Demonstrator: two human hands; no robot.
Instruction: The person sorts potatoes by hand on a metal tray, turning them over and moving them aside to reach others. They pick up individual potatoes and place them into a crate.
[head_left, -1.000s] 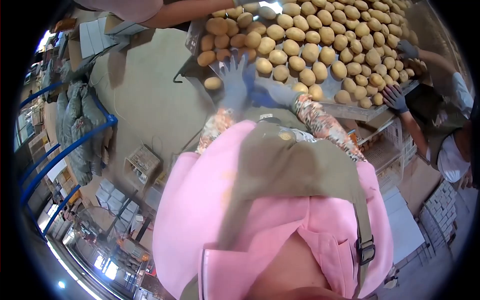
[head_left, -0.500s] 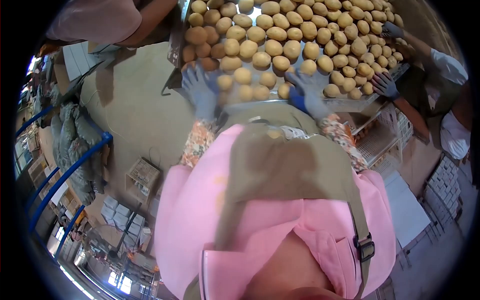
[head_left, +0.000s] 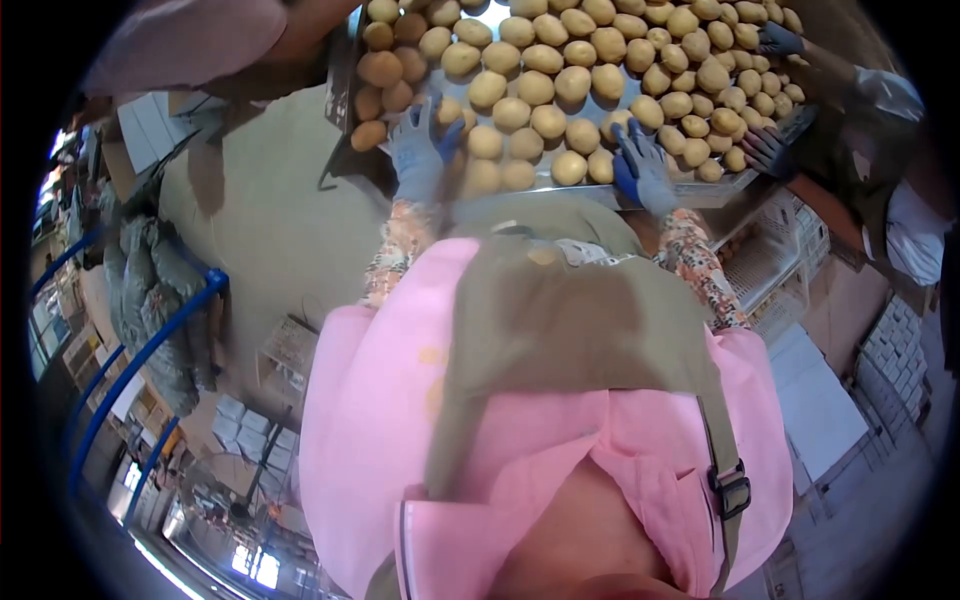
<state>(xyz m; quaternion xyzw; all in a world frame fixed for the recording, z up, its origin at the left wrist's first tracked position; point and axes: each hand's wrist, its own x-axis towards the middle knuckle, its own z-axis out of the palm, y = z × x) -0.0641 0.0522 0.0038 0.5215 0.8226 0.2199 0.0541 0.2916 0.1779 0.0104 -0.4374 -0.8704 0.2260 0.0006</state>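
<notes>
Many round yellow potatoes [head_left: 535, 88] lie spread over a shiny metal sorting table [head_left: 555, 196] in front of me. My left hand [head_left: 418, 160], in a grey and blue glove, is at the table's left side with its fingers apart, beside the potatoes near the front edge. Also gloved in grey and blue, my right hand [head_left: 650, 172] rests by the front edge with fingers stretched out, its fingertips next to a potato [head_left: 617, 124]. Neither hand is wrapped round a potato. Browner-looking potatoes [head_left: 380, 69] lie in shade along the left rim.
At the right, a co-worker's gloved hands [head_left: 768, 152] reach among the potatoes. Another person's arm [head_left: 310, 40] is at the upper left. White plastic crates [head_left: 765, 262] stand below the table's right side. A blue rail [head_left: 150, 345] and filled sacks [head_left: 155, 290] are at the left.
Both hands have shifted slightly to the right relative to the potatoes. Several potatoes near the front edge have rolled or been moved. The view has shifted a little.
</notes>
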